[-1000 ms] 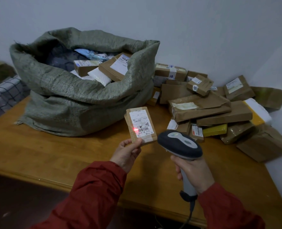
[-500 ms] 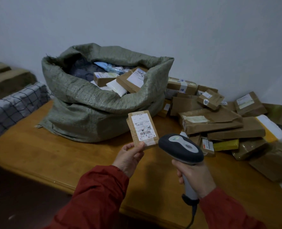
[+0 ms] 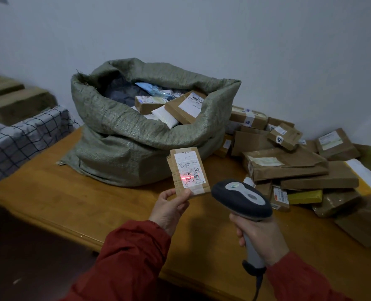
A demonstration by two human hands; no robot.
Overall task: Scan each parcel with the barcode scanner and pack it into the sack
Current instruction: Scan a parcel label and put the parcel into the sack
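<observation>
Parcel (image 3: 188, 171) pinched at near end by left hand (image 3: 169, 210), held upright above surface (image 3: 76, 205), long axis vertical, label facing camera. Small flat brown box, white label, red scan line across barcode. Right hand (image 3: 259, 237) clenched on scanner (image 3: 242, 199), just right of parcel, aimed left. Sack (image 3: 123, 135) directly beyond parcel, mouth open, left hand nearer. Unscanned pile (image 3: 306, 168) far right.

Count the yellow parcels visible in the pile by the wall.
2: a flat bright yellow parcel low at the pile's front, and a yellow-and-white padded parcel at its right edge. Others may be buried.
</observation>
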